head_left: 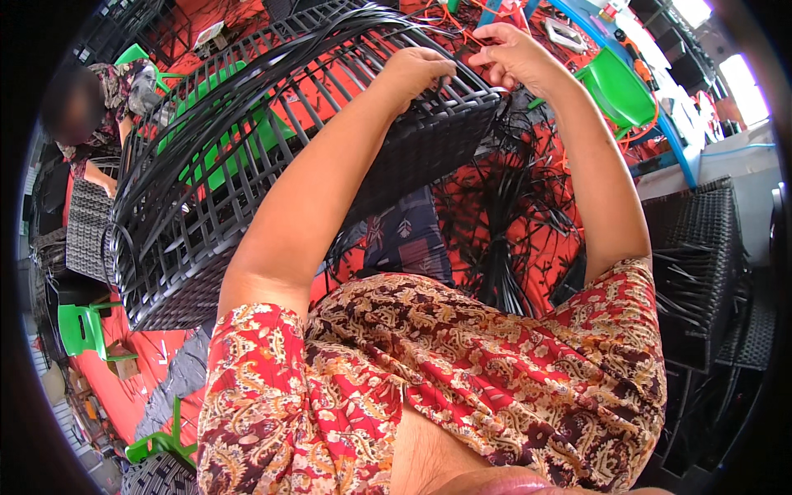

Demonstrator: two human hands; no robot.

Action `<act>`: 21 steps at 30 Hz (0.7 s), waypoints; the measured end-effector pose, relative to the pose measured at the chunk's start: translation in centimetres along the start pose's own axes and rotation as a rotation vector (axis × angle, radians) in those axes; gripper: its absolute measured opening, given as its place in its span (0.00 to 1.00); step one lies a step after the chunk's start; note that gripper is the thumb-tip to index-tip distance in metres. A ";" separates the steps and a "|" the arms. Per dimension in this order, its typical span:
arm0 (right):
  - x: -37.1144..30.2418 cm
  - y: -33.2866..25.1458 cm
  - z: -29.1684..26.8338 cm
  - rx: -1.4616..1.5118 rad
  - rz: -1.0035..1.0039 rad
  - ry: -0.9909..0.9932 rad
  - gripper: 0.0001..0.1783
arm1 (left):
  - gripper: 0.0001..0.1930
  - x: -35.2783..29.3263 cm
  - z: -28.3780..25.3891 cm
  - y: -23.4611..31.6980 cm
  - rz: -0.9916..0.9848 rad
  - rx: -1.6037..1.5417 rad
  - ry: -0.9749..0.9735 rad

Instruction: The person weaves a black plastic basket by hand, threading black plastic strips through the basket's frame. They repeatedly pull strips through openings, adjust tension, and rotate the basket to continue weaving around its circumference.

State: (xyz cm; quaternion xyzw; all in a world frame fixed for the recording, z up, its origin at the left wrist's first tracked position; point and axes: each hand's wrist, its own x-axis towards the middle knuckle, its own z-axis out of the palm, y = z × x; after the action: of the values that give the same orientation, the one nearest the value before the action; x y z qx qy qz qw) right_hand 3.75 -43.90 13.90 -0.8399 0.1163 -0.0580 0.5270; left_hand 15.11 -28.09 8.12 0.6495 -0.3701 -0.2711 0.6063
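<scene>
Weaving appears to be the step in hand, on a black, box-shaped frame of flat plastic strips (429,144) slanting before the person. Left hand (417,73): fingers narrowed near the frame's right corner; cannot tell whether gripping a strip. Right hand (516,59): thumb and forefinger parted, just beyond that corner. Next move probably calls for a firm pinch, strip drawn taut. Outward: gathered bundle of black strips (499,264); green plastic chair (615,87) right of the right forearm.
</scene>
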 end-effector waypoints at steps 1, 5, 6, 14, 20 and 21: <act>-0.2 0.3 0.2 0.002 0.046 0.006 0.26 | 0.07 -0.4 0.0 -0.1 -0.041 -0.105 0.047; 0.2 0.3 2.4 -0.204 0.063 -0.046 0.28 | 0.06 -0.5 0.4 -0.2 -0.088 0.088 0.158; 0.5 0.7 2.5 -0.093 0.063 -0.061 0.27 | 0.07 -0.4 0.6 -0.5 -0.065 0.129 0.192; 0.6 3.6 2.8 0.456 0.069 0.047 0.22 | 0.07 1.5 0.8 0.4 -0.371 0.488 0.154; 0.3 2.4 3.1 0.048 0.036 0.002 0.16 | 0.05 3.2 1.4 0.2 -0.214 0.842 -0.134; 0.6 2.3 2.6 -0.008 0.006 0.014 0.15 | 0.05 3.0 1.2 -0.6 -0.204 0.693 -0.117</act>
State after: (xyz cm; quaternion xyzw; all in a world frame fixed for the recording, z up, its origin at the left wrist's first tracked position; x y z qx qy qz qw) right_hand 4.61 -42.74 10.64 -0.8411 0.1226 -0.0619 0.5231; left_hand 15.93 -31.23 7.63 0.8334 -0.4074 -0.2253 0.2980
